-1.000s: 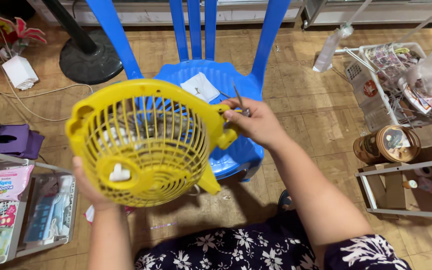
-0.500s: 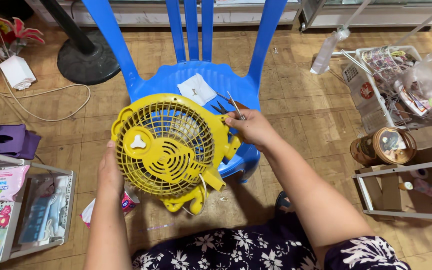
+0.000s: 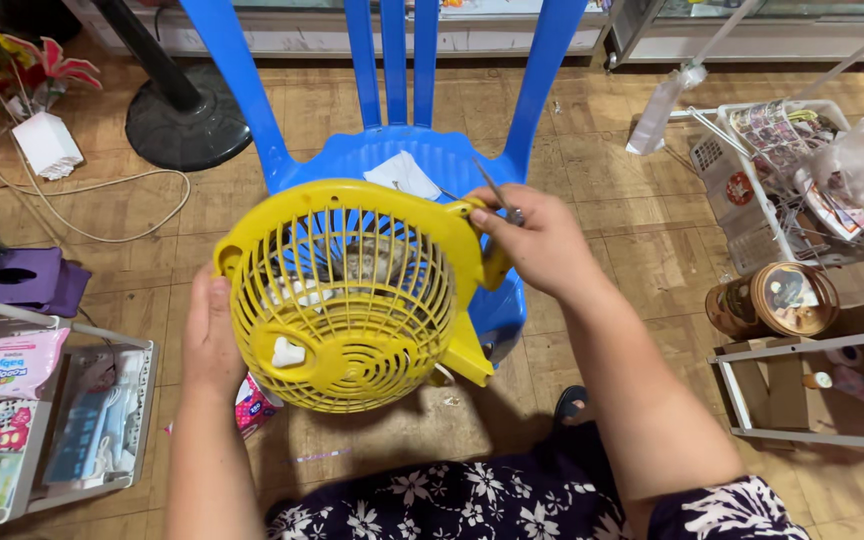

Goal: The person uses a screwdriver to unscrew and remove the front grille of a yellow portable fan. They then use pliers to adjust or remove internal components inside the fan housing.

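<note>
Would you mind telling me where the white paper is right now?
In the head view, the white paper lies on the seat of the blue chair, just above the yellow fan guard and left of the right hand.

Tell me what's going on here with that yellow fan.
A person holds a small yellow fan above a blue plastic chair. The left hand grips the guard's left rim. The right hand is at the upper right edge, pinching a thin metal tool. A white paper lies on the chair seat.

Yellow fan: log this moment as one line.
left hand steadies yellow fan | right hand holds thin tool at rim | over blue chair
</note>
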